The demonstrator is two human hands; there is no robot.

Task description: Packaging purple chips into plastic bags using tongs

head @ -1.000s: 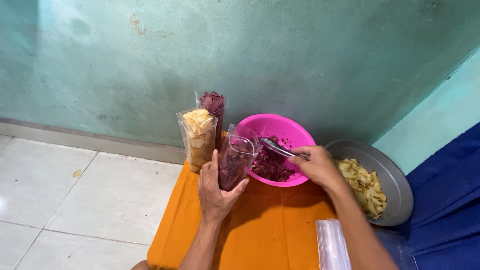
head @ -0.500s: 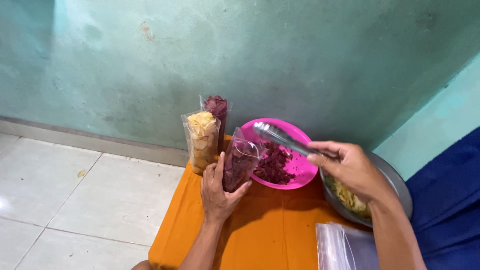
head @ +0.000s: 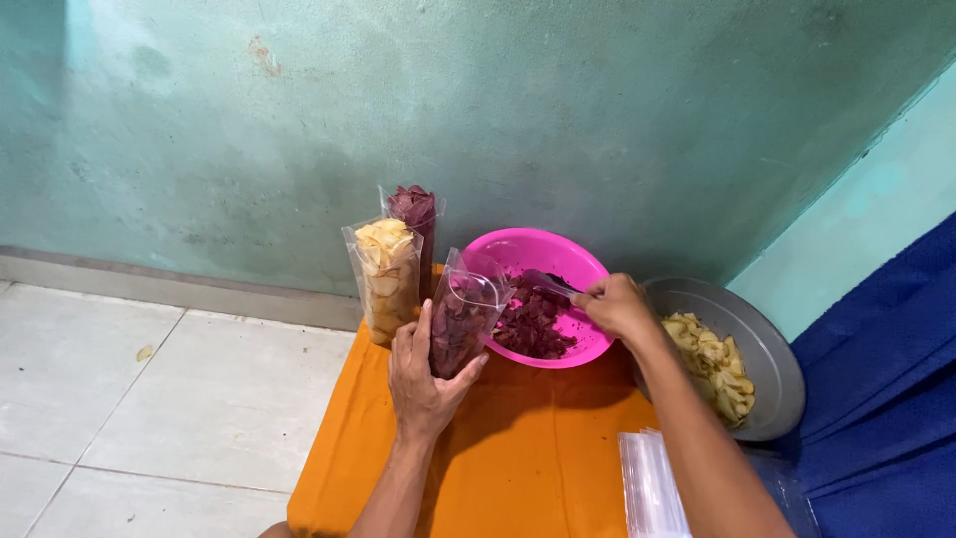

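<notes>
Showing two filled bags [head: 387, 275] behind one pink bowl [head: 543, 257]; left hand [head: 426, 382] grasps a third bag [head: 460, 317], right hand [head: 615, 304] grips tongs [head: 550, 283] over the bowl.

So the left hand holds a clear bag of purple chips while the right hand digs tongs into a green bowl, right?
Not quite: the bowl is pink, not green, as the head view shows. The left hand does hold the clear bag of purple chips, and the right hand works tongs in it.
</notes>
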